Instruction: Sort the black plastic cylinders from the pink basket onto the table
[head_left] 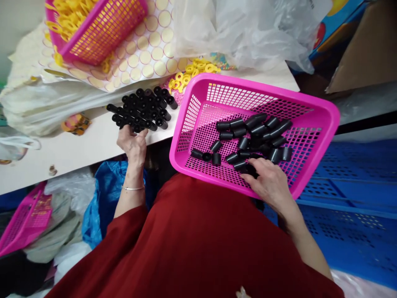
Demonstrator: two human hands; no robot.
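Black plastic cylinders [139, 107] stand upright in a tight cluster on the white table. At the near edge of this cluster is my left hand [132, 142], its thumb and fingers closed around black cylinders at the front. In front of me is a pink mesh basket [192, 165], where loose black cylinders [260, 128] lie on their sides in a pile. My right hand [269, 177] reaches over the basket's near rim, thumb and fingers around a black cylinder low in the pile. My fingers partly hide that piece.
Yellow rings [200, 68] lie behind the basket, and another pink basket [102, 33] of yellow pieces stands at the back left. Clear plastic bags [242, 33] cover the back. Blue crates [356, 178] are at the right, a cardboard flap [366, 45] above them. A small orange-and-black bundle [76, 124] lies left.
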